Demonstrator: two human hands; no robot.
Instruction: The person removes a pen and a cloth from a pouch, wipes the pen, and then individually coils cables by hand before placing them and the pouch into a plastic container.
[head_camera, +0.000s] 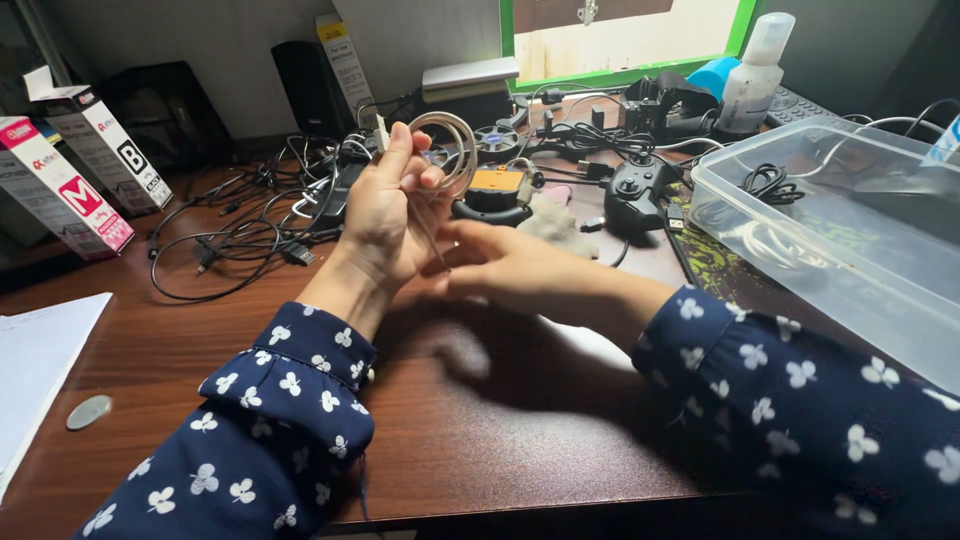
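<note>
The left hand (385, 215), at centre frame, is clamped on a coiled white cable (452, 150), the loops standing above its fingers near the upper middle of the frame. The right hand (515, 268), just right of centre, has its fingers pinched together on a thin strand that runs down from the coil; the exact pinch point is partly hidden behind the left palm. Risk, as judged: the loops are held only by the left fingers and could spring loose if that clamp eases, and the free strand could snag on the orange device (497, 187) or the black game controller (634, 187) lying just beyond the hands. A tangle of black cables (235, 225) at left of frame could catch any dropped end. The dark wooden tabletop (480, 420) is crowded: a clear plastic bin (850, 245) at right holds more cables, two ink boxes (75, 170) stand at upper left, white paper (35, 365) and a coin (89, 411) lie at lower left, and a white bottle (752, 75) stands at upper right. A green-framed panel (625, 72) backs the desk against a grey wall.
</note>
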